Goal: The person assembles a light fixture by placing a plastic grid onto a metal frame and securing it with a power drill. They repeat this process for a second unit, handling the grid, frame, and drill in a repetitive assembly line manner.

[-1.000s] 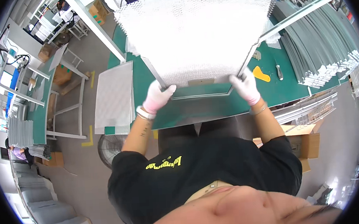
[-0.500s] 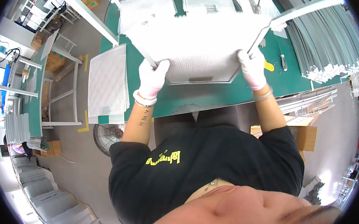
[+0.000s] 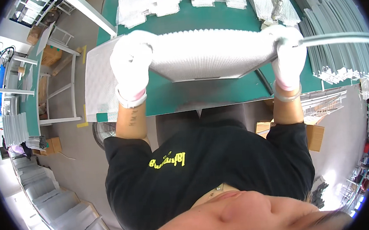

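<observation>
White gloves cover both my hands. Between them, a pleated white mesh panel (image 3: 214, 55) is held up over the green table, its folded upper edge toward the far side. My left hand (image 3: 132, 65) is closed around the panel's left side. At the opposite side my right hand (image 3: 290, 54) grips the panel, and a long pale frame strip (image 3: 337, 39) sticks out rightward from that hand. Glare and the gloves hide how the strip meets the panel. Below the panel's right side a dark rod (image 3: 264, 81) shows against the table.
Flat mesh sheets (image 3: 98, 78) lie at the left of the green table (image 3: 170, 101). More mesh stacks (image 3: 149, 4) are along its far side. Many long grey strips (image 3: 338, 48) are piled at the right. A white post (image 3: 92, 14) rises at the far left; a floor fan (image 3: 104, 131) stands below.
Both hands have moved farther apart and higher toward the camera, gripping farther up the panel's sides. The panel has tilted, uncovering the mesh stacks behind it.
</observation>
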The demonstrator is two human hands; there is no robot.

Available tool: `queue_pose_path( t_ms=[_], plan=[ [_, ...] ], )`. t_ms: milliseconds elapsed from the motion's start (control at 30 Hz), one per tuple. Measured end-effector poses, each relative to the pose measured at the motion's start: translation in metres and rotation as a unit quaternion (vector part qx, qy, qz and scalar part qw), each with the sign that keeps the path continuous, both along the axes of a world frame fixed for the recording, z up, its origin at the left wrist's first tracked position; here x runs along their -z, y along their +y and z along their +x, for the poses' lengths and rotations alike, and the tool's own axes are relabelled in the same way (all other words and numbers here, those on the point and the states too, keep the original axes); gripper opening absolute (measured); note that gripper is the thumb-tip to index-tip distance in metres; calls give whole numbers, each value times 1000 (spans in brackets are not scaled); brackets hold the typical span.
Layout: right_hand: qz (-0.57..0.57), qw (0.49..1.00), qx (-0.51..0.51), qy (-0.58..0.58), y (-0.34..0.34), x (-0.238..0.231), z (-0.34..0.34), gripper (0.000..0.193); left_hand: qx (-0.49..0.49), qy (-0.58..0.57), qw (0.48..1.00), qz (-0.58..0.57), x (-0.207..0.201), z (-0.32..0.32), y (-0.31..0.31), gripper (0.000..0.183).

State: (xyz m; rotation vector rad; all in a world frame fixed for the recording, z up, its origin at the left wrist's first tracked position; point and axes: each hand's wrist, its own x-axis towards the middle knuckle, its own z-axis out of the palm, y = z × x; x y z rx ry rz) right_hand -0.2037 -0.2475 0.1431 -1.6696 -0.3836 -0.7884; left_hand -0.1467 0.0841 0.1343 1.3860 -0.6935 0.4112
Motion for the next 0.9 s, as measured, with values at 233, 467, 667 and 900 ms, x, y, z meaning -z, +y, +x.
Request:
queue_pose_path(
  t_ms=[233,467,667,900],
  plan=[
    [-51,995,-75,-50,18,5,-70,41,530,-199,824,-33,19,-15,-4,34],
    [-153,909,-358,-149,11,11,-91,49,448,53,765,460,107,-8,-13,79],
    [-212,882,-391,-155,2,5,-81,52,333,46,753,565,111,3,-38,66],
    [-112,940,-257,-197,3,11,-47,59,533,70,825,175,35,14,37,78]
  ],
)
